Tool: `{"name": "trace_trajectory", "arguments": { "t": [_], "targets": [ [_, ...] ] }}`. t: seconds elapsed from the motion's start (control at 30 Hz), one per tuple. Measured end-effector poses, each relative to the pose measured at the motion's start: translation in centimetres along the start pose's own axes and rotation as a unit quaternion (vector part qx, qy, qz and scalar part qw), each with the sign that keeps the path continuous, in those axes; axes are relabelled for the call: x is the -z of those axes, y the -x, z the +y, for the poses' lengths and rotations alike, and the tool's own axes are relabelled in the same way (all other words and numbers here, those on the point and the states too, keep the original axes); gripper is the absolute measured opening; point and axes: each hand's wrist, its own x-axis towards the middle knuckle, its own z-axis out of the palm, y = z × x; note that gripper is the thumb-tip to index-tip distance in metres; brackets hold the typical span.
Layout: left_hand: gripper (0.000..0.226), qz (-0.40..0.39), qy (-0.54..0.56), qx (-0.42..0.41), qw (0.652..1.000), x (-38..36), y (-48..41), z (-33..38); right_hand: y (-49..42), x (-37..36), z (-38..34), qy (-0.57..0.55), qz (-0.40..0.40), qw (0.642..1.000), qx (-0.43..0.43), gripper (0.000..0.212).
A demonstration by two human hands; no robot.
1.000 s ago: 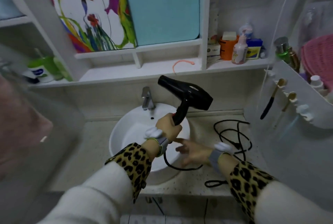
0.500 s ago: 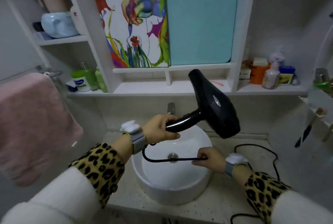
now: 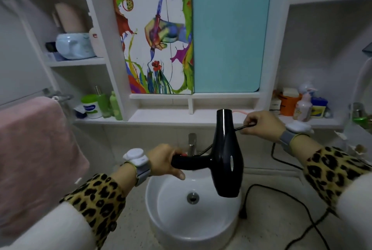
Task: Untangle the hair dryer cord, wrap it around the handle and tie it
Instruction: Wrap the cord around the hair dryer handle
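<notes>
A black hair dryer (image 3: 226,157) hangs above the white basin, barrel upright and handle pointing left. My left hand (image 3: 164,162) grips the end of that handle. My right hand (image 3: 259,123) is raised to the right of the barrel's top and pinches the black cord (image 3: 242,127). From there the cord passes behind the barrel toward the handle. More cord (image 3: 281,193) trails in loops over the counter at the right.
A round white basin (image 3: 193,227) with a tap (image 3: 192,143) sits below the dryer on a speckled counter. A pink towel (image 3: 30,161) hangs at the left. Shelves behind hold green bottles (image 3: 104,104) and jars (image 3: 289,103).
My right hand has lifted the cord from low over the basin up to the right of the barrel. The dryer has turned so its barrel stands upright. The view has tilted up.
</notes>
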Motion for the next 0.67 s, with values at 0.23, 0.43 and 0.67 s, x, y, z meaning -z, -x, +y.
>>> {"name": "trace_trajectory", "arguments": {
  "t": [0.23,0.43,0.67],
  "targets": [
    [0.043,0.089,0.061,0.037,0.993,-3.1,-1.8,1.5,0.1,-1.6,-1.3,-0.236,-0.004,0.968,-0.089,0.02],
    [0.046,0.153,0.117,0.049,0.98,-4.5,-3.4,3.7,0.5,-2.4,-3.1,-0.015,0.046,0.998,-0.033,0.072],
    [0.018,0.192,-0.011,0.054,0.98,-3.7,-4.9,5.8,-1.4,-1.9,-4.3,0.065,0.136,0.983,-0.107,0.049]
  ]
}}
